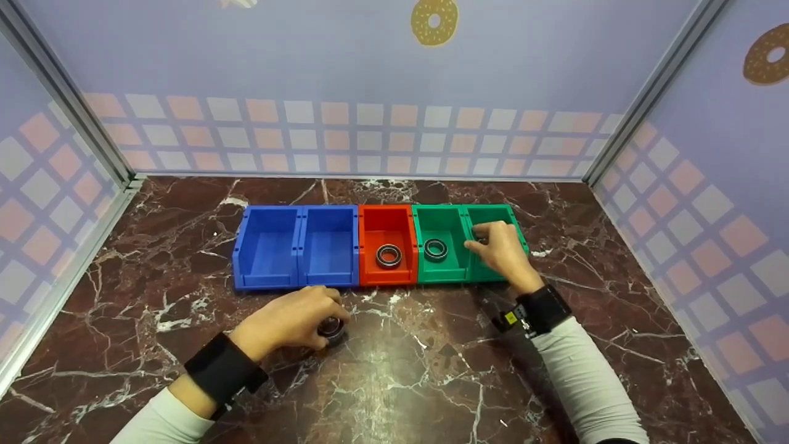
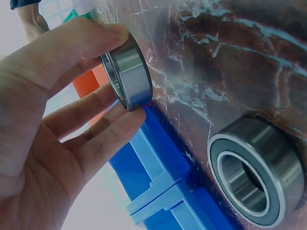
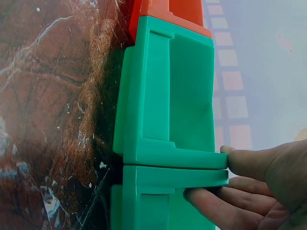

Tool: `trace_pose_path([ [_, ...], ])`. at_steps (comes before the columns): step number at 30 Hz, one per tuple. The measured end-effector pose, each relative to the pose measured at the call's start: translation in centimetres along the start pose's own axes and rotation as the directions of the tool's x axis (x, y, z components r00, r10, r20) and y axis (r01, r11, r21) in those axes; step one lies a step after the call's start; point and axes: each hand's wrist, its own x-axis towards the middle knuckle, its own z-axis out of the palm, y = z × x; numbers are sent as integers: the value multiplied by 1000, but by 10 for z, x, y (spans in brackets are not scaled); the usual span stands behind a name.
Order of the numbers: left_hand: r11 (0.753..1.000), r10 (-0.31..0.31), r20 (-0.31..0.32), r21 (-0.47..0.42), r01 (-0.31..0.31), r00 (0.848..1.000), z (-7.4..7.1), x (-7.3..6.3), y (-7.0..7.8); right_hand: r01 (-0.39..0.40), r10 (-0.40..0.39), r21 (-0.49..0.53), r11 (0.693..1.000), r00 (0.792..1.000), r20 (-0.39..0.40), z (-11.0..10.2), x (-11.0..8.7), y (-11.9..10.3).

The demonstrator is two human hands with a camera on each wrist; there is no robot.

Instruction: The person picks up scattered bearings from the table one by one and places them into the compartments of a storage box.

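Observation:
My left hand (image 1: 293, 320) pinches a ball bearing (image 2: 132, 74) between thumb and fingertips, just above the tabletop in front of the blue bins. Beside that hand a second bearing (image 2: 254, 177) rests on the table in the left wrist view; the hand hides it in the head view. My right hand (image 1: 500, 250) reaches over the right green bin (image 1: 498, 213). Its thumb and fingers stand apart at the wall between the two green bins (image 3: 175, 160). A small dark patch shows near its fingertips; I cannot tell what it is.
Two blue bins (image 1: 268, 222), a red bin (image 1: 385, 216) and the left green bin (image 1: 441, 216) continue the row. One bearing (image 1: 388, 256) lies in the red bin, another bearing (image 1: 435, 250) in the left green bin. Patterned walls (image 1: 363, 61) enclose the marbled table (image 1: 419, 382).

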Motion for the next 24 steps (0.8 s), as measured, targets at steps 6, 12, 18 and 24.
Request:
trace_pose_path([
  [6, 1000, 25, -25, 18, -25, 999, -1, -1, -2, -13, 13, -4, 1000, 1000, 24, 0, -1, 0],
  [12, 999, 28, -33, 16, -28, 999, -3, 0, -2, -10, 10, -7, 1000, 1000, 24, 0, -2, 1],
  [18, 1000, 20, -40, -15, -21, 999, -6, 0, -4, -8, 8, -6, 1000, 1000, 20, 0, -2, 0],
  [24, 999, 30, -57, -39, -32, 998, -10, 1, -7, 1, 0, -16, 1000, 1000, 9, 0, -1, 1],
])
